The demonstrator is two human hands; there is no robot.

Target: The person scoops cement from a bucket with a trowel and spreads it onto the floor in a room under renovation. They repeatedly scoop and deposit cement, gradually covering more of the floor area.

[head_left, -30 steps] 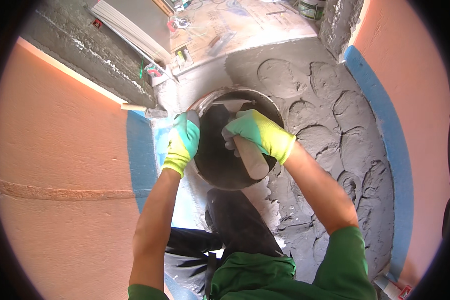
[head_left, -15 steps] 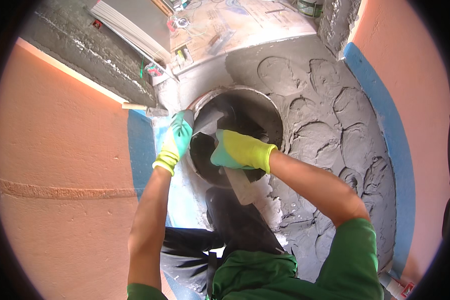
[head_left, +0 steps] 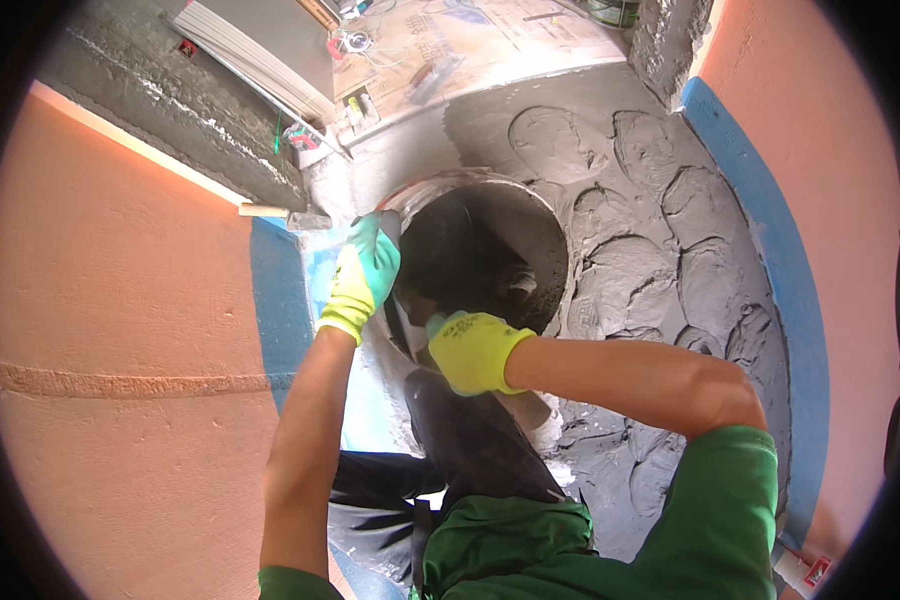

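A round bucket point(head_left: 558, 225) with a mortar-smeared rim stands in front of my knees, its inside dark with grey residue. My left hand point(head_left: 372, 258), in a green and yellow glove, is closed at the bucket's left rim; a dark grey patch shows by its fingertips. My right hand point(head_left: 473, 350), gloved the same way, is closed over the near edge of the opening. From beneath it sticks out the flat grey end of a trowel point(head_left: 526, 408); the glove hides the grip. A pale edge shows inside the bucket beside my right fingers.
Wet grey mortar point(head_left: 625, 275) with curved trowel marks covers the floor at right. Orange walls point(head_left: 130, 290) with blue lower bands point(head_left: 770, 230) stand on both sides. A hammer-like tool point(head_left: 305, 221) lies at the left wall. Boards point(head_left: 255, 65) lean at back left; covered flooring point(head_left: 490, 50) lies beyond.
My right hand has turned and moved down toward the near rim; the trowel's flat end swung right. My left hand shifted slightly right along the rim. The grey sheet-like shape inside the bucket no longer shows.
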